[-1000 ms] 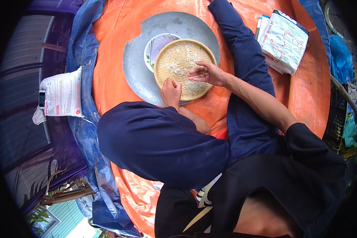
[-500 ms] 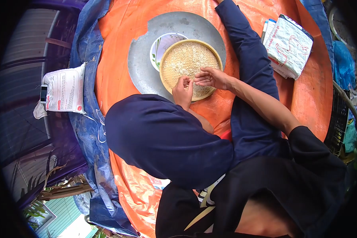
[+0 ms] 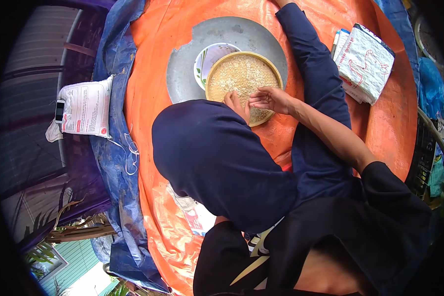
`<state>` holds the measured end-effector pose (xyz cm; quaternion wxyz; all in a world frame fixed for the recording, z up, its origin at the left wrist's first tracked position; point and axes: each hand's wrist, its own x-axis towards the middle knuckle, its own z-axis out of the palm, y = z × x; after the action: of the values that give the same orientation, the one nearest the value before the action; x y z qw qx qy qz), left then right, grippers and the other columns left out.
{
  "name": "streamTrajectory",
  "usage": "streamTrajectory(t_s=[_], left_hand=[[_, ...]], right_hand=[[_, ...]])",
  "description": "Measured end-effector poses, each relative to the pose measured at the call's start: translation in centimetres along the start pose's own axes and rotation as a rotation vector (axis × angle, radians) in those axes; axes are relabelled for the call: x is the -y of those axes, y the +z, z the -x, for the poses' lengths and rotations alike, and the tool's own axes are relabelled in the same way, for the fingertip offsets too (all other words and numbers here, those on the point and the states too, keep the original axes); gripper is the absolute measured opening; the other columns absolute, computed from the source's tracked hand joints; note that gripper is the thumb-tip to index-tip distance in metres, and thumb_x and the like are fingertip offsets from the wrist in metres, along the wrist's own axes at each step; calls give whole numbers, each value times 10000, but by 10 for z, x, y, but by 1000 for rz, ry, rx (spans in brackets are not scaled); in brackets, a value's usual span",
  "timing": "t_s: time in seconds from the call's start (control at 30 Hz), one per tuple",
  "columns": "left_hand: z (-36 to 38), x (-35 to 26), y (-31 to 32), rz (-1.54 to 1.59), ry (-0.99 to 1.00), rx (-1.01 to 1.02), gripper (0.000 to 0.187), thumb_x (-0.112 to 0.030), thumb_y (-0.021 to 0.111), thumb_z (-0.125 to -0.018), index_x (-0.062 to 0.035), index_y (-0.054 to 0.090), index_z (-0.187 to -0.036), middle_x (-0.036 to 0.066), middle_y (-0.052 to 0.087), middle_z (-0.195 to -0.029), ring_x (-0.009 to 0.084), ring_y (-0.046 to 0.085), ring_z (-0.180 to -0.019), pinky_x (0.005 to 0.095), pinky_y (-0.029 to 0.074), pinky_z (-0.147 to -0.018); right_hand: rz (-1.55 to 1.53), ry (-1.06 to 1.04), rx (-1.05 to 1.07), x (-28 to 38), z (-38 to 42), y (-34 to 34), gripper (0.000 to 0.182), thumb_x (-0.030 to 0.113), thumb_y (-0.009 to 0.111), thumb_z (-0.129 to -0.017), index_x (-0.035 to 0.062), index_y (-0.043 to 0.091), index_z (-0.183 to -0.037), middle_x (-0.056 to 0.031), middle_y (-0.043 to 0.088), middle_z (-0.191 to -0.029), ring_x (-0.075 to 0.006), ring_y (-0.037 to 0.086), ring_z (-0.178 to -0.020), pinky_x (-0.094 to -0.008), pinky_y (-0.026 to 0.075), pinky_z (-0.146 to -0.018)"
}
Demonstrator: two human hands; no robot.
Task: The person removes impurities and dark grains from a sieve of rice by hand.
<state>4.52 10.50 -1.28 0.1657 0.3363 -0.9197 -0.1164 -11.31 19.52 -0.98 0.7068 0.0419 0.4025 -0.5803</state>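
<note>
Right hand (image 3: 270, 98): bare, reaching in from the right over the near edge of the round woven bamboo tray of pale rice grain (image 3: 243, 81); fingertips drawn together and pointing left, down at the grain. Whether a grain sits between them is too small to tell.
Left hand (image 3: 236, 104): mostly hidden behind the dark blue trouser knee (image 3: 217, 153); only the upper fingers show, curled, resting on the tray's near rim just left of the right hand. How wide its grip stands I cannot tell.
Gap between hands: almost none; fingertips nearly meet over the grain.
Bamboo tray: lies flat directly under both hands, on the round grey metal platter (image 3: 187, 69).
White ceramic bowl with green leaf pattern (image 3: 207, 56): beyond and left of the hands, partly tucked under the tray's far-left edge, on the same platter.
Orange plastic tarpaulin (image 3: 148, 89): beneath platter and legs.
Folded white printed sacks (image 3: 362, 61): well right of the right hand, on the tarpaulin.
White printed bag (image 3: 86, 108): far left of the hands, off the tarpaulin.
</note>
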Motion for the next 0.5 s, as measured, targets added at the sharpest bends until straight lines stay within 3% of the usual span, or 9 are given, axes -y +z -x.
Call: streamTrajectory(t_s=[0.17,0.5], left_hand=[[-3,-2,4,90,70,63,472,-30,726,-716,-18,582,-1165,136,525,-1089,313,527,-1031,398,449,-882],[-4,13,15,110,101,225,401,-102,683,-796,-31,578,-1176,144,527,-1121,321,522,-1056,403,446,-883]], right_hand=[[-26,2,16,0,1,0,393,266,412,-1004,-79,577,-1095,-197,652,-1055,-231,667,-950,-309,551,-910],[-37,-21,43,3,0,-4,378,278,442,-996,-61,585,-1082,-184,653,-1061,-220,666,-951,-308,540,-920]])
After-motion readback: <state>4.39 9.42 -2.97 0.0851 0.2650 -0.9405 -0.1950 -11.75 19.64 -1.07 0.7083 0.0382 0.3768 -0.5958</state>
